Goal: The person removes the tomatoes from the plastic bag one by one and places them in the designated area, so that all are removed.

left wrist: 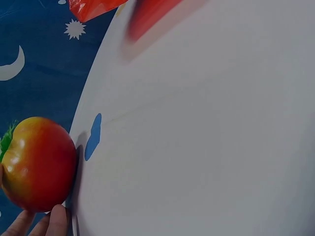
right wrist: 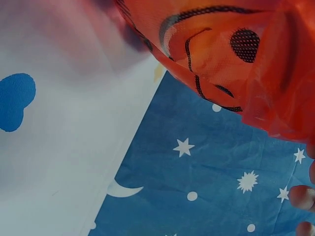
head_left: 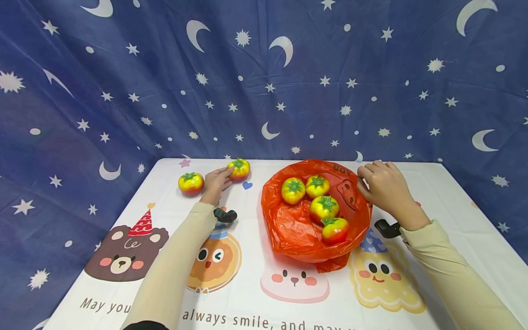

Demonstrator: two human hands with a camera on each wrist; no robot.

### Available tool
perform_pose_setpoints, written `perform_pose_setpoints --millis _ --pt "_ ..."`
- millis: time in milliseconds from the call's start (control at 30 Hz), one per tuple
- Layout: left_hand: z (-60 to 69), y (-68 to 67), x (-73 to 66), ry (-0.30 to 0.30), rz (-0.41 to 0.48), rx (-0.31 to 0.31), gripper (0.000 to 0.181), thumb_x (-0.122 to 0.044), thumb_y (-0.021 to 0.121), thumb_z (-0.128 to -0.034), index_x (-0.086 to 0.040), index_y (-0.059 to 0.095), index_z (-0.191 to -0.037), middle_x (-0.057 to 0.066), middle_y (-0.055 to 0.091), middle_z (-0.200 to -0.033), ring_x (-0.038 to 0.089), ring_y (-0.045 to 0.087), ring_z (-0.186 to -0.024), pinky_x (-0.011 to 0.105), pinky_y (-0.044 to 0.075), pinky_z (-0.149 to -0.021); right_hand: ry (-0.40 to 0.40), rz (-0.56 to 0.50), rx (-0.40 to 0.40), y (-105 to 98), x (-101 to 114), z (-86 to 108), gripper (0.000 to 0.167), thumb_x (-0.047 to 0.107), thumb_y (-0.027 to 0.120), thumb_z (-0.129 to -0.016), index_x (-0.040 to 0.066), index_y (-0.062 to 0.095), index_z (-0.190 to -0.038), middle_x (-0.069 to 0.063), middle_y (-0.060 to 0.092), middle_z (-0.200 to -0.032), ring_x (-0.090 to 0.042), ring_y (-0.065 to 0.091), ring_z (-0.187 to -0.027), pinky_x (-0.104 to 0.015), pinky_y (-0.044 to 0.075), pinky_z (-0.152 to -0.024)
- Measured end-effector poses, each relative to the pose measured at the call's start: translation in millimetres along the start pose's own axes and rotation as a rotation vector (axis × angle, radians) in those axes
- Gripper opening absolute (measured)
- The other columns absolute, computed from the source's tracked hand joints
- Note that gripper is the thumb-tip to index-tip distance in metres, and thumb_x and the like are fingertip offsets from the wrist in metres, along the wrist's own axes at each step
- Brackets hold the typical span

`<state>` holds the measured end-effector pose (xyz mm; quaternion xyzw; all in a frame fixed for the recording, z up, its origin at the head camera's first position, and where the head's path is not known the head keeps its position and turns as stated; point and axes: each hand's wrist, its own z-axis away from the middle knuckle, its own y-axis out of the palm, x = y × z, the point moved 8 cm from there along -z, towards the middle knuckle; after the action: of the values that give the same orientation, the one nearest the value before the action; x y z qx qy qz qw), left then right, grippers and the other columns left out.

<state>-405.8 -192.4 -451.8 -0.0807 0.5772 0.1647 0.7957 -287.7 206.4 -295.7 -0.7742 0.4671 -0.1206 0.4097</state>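
At the table's back left, my left hand (head_left: 217, 185) holds a red-yellow tomato (head_left: 239, 169) by its left side. In the left wrist view, its fingertips (left wrist: 58, 219) touch the lower side of that tomato (left wrist: 42, 164), with the thumb barely visible at the edge. Another tomato (head_left: 191, 184) sits left of this hand. My right hand (head_left: 385, 189) pinches the back right rim of an open red plastic bag (head_left: 286, 227); several tomatoes lie inside, one (head_left: 335, 230) near the front right. The right wrist view shows the bag's printed side (right wrist: 216, 54) and parts of the fingers (right wrist: 301, 197) at the right edge.
A white cloth with cartoon prints (head_left: 247, 302) covers the table. Behind its back edge hangs a blue curtain (head_left: 305, 105) with moons and stars. Dark devices are strapped at the left wrist (head_left: 225, 215) and right wrist (head_left: 387, 228).
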Motion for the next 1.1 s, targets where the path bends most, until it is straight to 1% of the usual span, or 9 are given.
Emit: perform_pose_setpoints --millis 33,167,233,300,500,900,1100 --pt "0.9 -1.4 -0.8 0.002 -0.006 -0.007 0.051 -0.025 0.073 -0.0822 -0.005 0.058 -0.127 0.014 0.058 -0.130 0.026 0.061 -0.114 0.032 0.052 -0.095 0.000 0.000 0.001 0.1 -0.1 -0.1 0.008 0.008 0.063 -0.074 0.004 0.056 -0.071 -0.011 0.060 -0.063 -0.028 0.050 -0.063 -0.040 0.040 -0.058" --pt "0.8 -3.9 -1.5 0.000 -0.010 -0.006 0.051 -0.026 0.074 -0.0811 -0.005 0.060 -0.125 0.014 0.060 -0.128 0.024 0.063 -0.111 0.030 0.052 -0.093 0.003 0.003 0.007 0.5 -0.5 -0.1 0.008 0.008 0.063 -0.074 0.004 0.056 -0.072 -0.011 0.060 -0.064 -0.028 0.050 -0.063 -0.040 0.040 -0.058" --pt "0.1 -4.1 -1.7 0.001 -0.004 -0.002 0.050 -0.024 0.073 -0.0820 -0.004 0.059 -0.126 0.014 0.059 -0.129 0.025 0.062 -0.112 0.031 0.052 -0.094 0.004 0.004 0.008 0.6 -0.4 0.0 0.009 0.008 0.063 -0.074 0.004 0.056 -0.071 -0.011 0.060 -0.064 -0.028 0.050 -0.063 -0.040 0.040 -0.057" --pt "-2.1 -3.9 -0.6 -0.011 -0.004 0.009 0.050 -0.024 0.070 -0.0846 -0.004 0.056 -0.129 0.015 0.056 -0.133 0.026 0.059 -0.117 0.033 0.050 -0.098 0.004 0.004 0.007 0.5 -0.3 -0.2 0.009 0.008 0.063 -0.074 0.004 0.056 -0.071 -0.011 0.060 -0.064 -0.028 0.050 -0.063 -0.040 0.040 -0.057" --pt "-2.4 -7.6 0.6 -0.040 -0.008 0.005 0.052 -0.026 0.068 -0.0862 -0.006 0.054 -0.132 0.015 0.053 -0.136 0.026 0.056 -0.121 0.033 0.048 -0.100 0.003 0.001 0.002 -0.1 0.0 -1.3 0.009 0.008 0.063 -0.074 0.004 0.056 -0.071 -0.011 0.059 -0.063 -0.028 0.049 -0.063 -0.039 0.038 -0.056" --pt "2.9 -8.9 -1.8 -0.028 0.013 0.014 0.053 -0.022 0.066 -0.0878 -0.003 0.049 -0.135 0.018 0.053 -0.136 0.028 0.055 -0.122 0.035 0.047 -0.101 0.000 0.000 -0.003 0.5 0.0 -0.6 0.009 0.007 0.063 -0.074 0.004 0.056 -0.071 -0.011 0.059 -0.063 -0.027 0.048 -0.062 -0.037 0.036 -0.055" --pt "5.1 -9.6 -4.1 -0.010 0.048 0.008 0.053 -0.018 0.064 -0.0885 -0.001 0.047 -0.136 0.021 0.052 -0.135 0.028 0.056 -0.121 0.035 0.048 -0.100 -0.003 0.000 0.000 0.0 0.0 -0.8 0.009 0.007 0.064 -0.073 0.004 0.055 -0.071 -0.011 0.060 -0.063 -0.027 0.048 -0.062 -0.037 0.035 -0.055"
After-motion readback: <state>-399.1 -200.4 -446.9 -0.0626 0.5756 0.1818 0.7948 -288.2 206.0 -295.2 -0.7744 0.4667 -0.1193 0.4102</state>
